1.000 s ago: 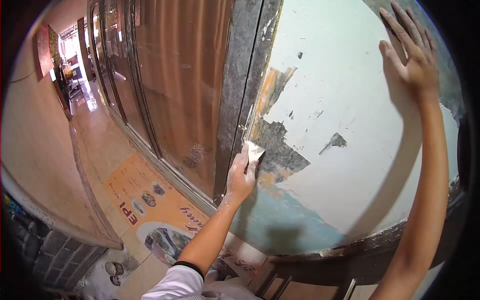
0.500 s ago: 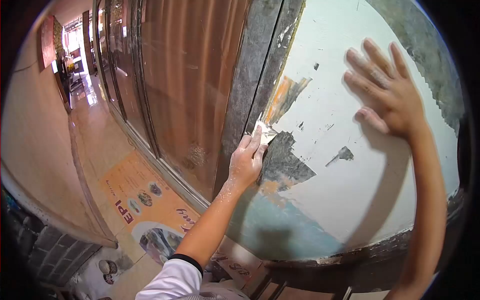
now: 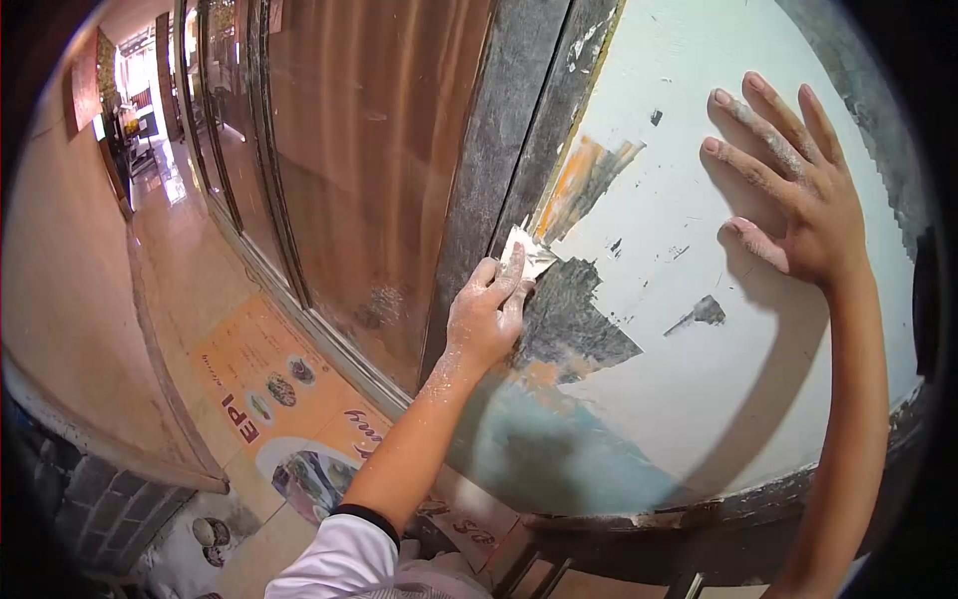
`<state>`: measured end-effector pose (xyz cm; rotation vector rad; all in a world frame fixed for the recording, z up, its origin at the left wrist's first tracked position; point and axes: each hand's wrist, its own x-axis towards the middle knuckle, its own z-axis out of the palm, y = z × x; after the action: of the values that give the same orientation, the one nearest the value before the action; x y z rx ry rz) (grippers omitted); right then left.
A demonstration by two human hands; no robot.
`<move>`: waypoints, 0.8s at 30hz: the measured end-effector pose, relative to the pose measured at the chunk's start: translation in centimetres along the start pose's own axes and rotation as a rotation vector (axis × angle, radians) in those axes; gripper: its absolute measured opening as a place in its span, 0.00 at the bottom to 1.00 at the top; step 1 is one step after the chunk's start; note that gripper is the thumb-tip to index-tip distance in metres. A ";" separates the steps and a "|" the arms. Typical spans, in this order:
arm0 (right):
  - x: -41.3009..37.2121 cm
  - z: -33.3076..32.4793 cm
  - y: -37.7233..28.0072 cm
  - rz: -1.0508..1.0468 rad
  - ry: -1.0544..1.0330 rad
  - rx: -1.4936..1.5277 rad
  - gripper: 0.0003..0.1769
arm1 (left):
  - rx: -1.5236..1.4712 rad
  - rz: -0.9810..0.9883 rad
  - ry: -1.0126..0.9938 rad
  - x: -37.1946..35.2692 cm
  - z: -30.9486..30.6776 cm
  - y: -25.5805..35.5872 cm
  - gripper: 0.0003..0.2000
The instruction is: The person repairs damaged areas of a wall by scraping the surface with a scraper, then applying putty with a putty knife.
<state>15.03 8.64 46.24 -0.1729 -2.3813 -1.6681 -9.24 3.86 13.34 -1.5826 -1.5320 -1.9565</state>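
Observation:
My left hand [image 3: 484, 311] is closed around a flat scraper [image 3: 525, 252] smeared with white, its index finger stretched along it; any handle is hidden in the palm. The scraper's edge meets the painted wall panel [image 3: 718, 379] beside the dark frame, just above a bare grey patch [image 3: 584, 314]. White dust covers the fingers and wrist. My right hand [image 3: 823, 205] is open, fingers spread, held against the white paint at the upper right, with its shadow beneath.
Dark wooden trim [image 3: 514, 110] separates the panel from a glazed door with a brown curtain [image 3: 369, 150]. Below lies an orange printed banner [image 3: 239, 369] on the tiled floor. Grey blocks [image 3: 110, 509] stand at lower left, and a corridor [image 3: 165, 230] runs back at left.
The camera view has shifted slightly, so the panel appears further right. My left hand and scraper stay by the frame edge at nearly the same spot. My right hand remains spread at the panel.

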 end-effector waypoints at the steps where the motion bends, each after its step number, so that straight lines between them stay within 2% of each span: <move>1: 0.0 0.0 0.0 0.004 -0.001 -0.005 0.31 | 0.009 -0.016 -0.013 -0.1 -0.2 -0.1 0.26; 8: 0.1 -0.1 -0.2 0.033 0.021 -0.024 0.31 | 0.045 0.042 0.022 1.6 -0.4 -0.1 0.24; 10: 0.1 -0.2 -0.4 0.071 0.015 0.013 0.36 | -0.010 0.076 0.019 1.8 -0.5 -0.4 0.24; 18: 0.1 -0.2 -0.5 0.087 0.027 0.026 0.36 | 0.032 0.006 -0.035 2.9 -0.8 0.4 0.26; 20: 0.0 -0.1 -0.4 0.101 0.030 0.033 0.36 | 0.031 0.066 -0.019 2.2 -1.1 0.2 0.24; 24: -0.1 0.0 -0.4 0.103 0.041 0.032 0.36 | 0.040 0.022 -0.027 0.8 -0.5 -0.6 0.24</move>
<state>15.03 8.46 45.88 -0.2491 -2.3261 -1.5709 -10.30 4.07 13.64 -1.6096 -1.5475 -1.8887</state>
